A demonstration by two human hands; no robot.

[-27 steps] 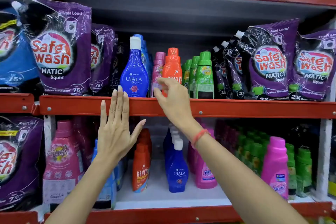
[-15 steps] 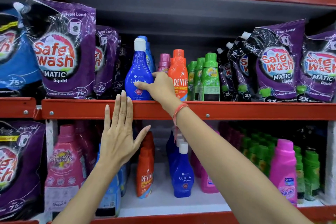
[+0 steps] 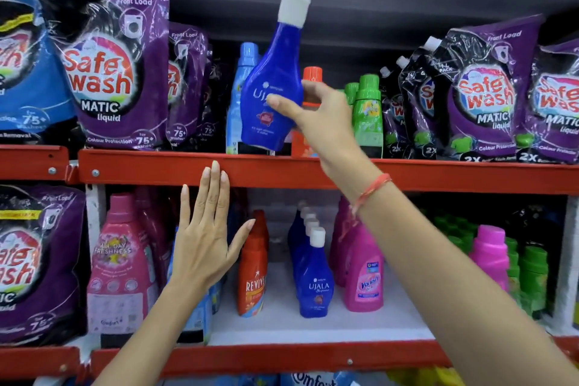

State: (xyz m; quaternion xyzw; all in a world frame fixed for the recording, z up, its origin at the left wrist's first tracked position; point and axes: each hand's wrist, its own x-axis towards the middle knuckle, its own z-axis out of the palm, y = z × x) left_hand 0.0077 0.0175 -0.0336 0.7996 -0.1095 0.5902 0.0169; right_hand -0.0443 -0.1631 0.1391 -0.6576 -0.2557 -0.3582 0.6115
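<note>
Clearly the step in hand is taking one bottle off the upper shelf (image 3: 438, 174). The right hand (image 3: 319, 119) grips the blue Ujala bottle (image 3: 271, 72), thumb across the label and fingers (image 3: 308, 88) curled round its far side. The bottle hangs tilted, white cap leaning right, with its base just above the red shelf edge and in front of an orange-capped bottle (image 3: 311, 75). The left hand (image 3: 203, 238) is open, fingers straight, their tips at that edge and seemingly touching it. Next, I judge, the bottle needs drawing out toward the person, clear of the green bottles (image 3: 366, 110) beside it. The purple pouches (image 3: 106, 72) read "Safe wash MATIC liquid", "Front Load", "Colour Protection" and "75+". Below stand "UJALA" on a blue bottle (image 3: 316, 285), "REVIVE" on a red one (image 3: 252, 279), "Vanish" on a pink one (image 3: 365, 282), and "ALL DAY FRESHNESS" on a larger pink bottle (image 3: 117, 260).
</note>
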